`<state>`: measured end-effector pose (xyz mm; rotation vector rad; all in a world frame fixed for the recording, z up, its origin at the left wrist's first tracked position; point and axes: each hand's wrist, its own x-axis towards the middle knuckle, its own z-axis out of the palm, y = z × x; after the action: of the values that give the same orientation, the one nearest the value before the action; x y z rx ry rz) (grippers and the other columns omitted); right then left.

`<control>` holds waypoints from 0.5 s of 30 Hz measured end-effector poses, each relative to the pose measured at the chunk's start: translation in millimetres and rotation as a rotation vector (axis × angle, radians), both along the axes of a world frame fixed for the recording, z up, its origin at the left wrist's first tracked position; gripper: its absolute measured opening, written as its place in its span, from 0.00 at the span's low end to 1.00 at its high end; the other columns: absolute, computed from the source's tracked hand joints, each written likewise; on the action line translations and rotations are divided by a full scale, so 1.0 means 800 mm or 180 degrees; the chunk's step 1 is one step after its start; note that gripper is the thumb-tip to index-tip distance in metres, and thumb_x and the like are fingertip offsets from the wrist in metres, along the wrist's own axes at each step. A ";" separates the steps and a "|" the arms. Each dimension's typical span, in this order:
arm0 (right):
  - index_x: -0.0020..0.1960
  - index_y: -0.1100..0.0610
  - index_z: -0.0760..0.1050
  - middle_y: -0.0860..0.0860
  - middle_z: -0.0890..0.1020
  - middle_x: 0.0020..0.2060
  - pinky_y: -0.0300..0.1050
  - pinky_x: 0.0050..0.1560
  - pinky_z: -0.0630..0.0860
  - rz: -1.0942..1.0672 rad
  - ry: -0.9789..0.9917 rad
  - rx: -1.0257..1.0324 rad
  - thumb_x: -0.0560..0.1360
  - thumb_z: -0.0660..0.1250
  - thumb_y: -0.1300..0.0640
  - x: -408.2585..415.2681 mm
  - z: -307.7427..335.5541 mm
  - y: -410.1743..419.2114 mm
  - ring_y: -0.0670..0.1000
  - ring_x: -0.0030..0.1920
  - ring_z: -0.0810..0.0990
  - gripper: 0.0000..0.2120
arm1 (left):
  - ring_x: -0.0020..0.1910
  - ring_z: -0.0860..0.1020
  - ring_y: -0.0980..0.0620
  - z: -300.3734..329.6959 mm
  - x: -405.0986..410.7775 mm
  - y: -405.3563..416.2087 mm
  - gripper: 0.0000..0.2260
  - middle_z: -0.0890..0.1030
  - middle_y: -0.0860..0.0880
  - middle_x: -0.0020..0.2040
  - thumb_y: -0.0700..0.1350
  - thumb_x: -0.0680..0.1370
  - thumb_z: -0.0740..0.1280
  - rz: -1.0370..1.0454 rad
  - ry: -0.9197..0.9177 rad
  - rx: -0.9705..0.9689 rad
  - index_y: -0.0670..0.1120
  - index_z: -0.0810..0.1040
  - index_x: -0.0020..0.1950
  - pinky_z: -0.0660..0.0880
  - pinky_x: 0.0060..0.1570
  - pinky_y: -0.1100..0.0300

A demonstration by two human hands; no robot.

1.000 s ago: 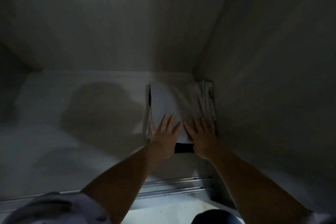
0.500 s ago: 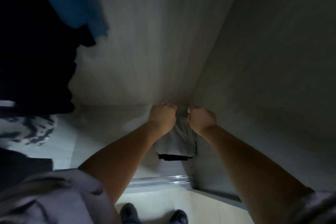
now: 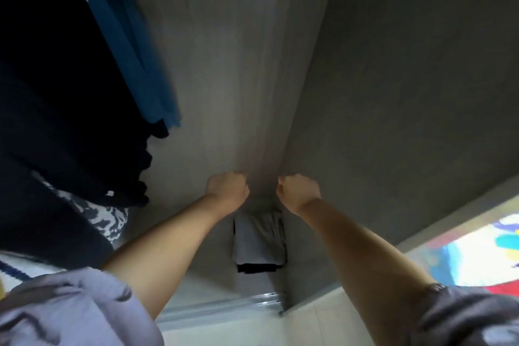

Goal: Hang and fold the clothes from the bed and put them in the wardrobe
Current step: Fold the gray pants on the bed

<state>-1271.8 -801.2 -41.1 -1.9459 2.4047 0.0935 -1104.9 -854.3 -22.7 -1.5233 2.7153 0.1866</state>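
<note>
A folded grey garment (image 3: 257, 239) lies on top of a folded black one (image 3: 259, 267) on the wardrobe floor (image 3: 207, 270), tucked into the back right corner. My left hand (image 3: 228, 188) and my right hand (image 3: 298, 189) hover above the stack, apart from it, both curled into loose fists with nothing in them. The far end of the stack is hidden behind my wrists.
Dark, teal (image 3: 132, 45) and patterned (image 3: 106, 219) clothes hang at the left of the wardrobe. The wardrobe's side panel (image 3: 407, 93) rises on the right. A metal sliding-door rail (image 3: 224, 307) runs along the front edge. A colourful cloth (image 3: 477, 250) shows at far right.
My hands lifted off the folded stack, where they lay flat a second ago, and closed into fists. My view has risen and pulled back, showing the hanging clothes and the floor outside.
</note>
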 end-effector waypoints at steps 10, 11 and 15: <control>0.54 0.54 0.75 0.56 0.82 0.51 0.45 0.41 0.67 -0.0632 -0.0155 -0.0128 0.79 0.54 0.51 0.100 0.029 0.150 0.61 0.50 0.80 0.13 | 0.47 0.79 0.43 0.041 0.108 0.081 0.11 0.81 0.46 0.49 0.49 0.79 0.58 -0.0464 0.0336 0.0033 0.46 0.78 0.51 0.71 0.41 0.58; 0.54 0.54 0.74 0.56 0.82 0.50 0.45 0.40 0.67 -0.0686 -0.0185 -0.0118 0.79 0.53 0.52 0.114 0.028 0.170 0.61 0.50 0.80 0.13 | 0.47 0.79 0.43 0.044 0.114 0.091 0.11 0.81 0.46 0.48 0.49 0.79 0.58 -0.0545 0.0318 0.0054 0.46 0.78 0.51 0.69 0.40 0.59; 0.55 0.55 0.74 0.57 0.82 0.51 0.46 0.41 0.68 -0.1116 -0.0194 -0.0090 0.79 0.54 0.52 0.131 0.035 0.256 0.61 0.50 0.81 0.13 | 0.46 0.78 0.44 0.056 0.090 0.153 0.10 0.81 0.46 0.47 0.47 0.79 0.57 -0.0970 0.0275 0.0069 0.46 0.77 0.50 0.70 0.41 0.59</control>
<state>-1167.3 -596.3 -13.4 -1.4816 2.6724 -0.0132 -1033.1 -731.7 22.3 -1.0999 2.9553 0.2780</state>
